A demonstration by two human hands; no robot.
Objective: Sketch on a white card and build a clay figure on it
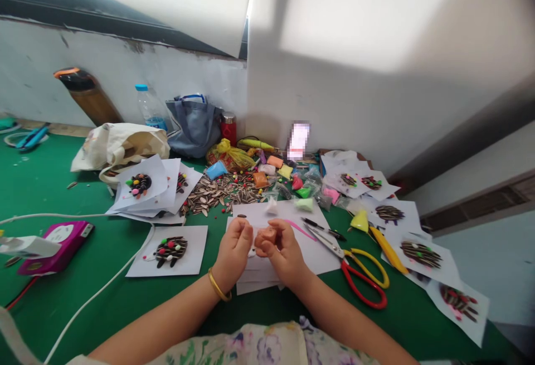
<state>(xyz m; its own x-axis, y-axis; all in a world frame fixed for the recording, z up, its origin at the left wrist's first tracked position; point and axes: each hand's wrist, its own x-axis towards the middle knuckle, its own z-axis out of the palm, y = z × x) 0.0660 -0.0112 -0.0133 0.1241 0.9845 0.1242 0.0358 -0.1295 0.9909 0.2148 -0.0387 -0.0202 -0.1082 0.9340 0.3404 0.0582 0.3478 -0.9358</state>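
Observation:
My right hand (289,256) grips a lump of brown-orange modelling clay (264,238) between thumb and fingers. Just left of it, my left hand (234,251) is closed in a pinch; whatever it may hold is hidden. Both hands are over white paper sheets (311,262) on the green table. On the paper beside my right hand lie a black pen (320,225) and scissors (345,254) with one red and one yellow handle. To the left, a white card (196,266) carries a striped-seed figure (170,249) dotted with small coloured balls.
Behind the paper spread striped sunflower seeds (209,193) and several clay packets, one blue (216,170). Seed-picture cards lie right (422,256) and stacked left (142,200). A purple power box (62,248) and white cable (104,281) are left. A phone (298,141) leans against the wall.

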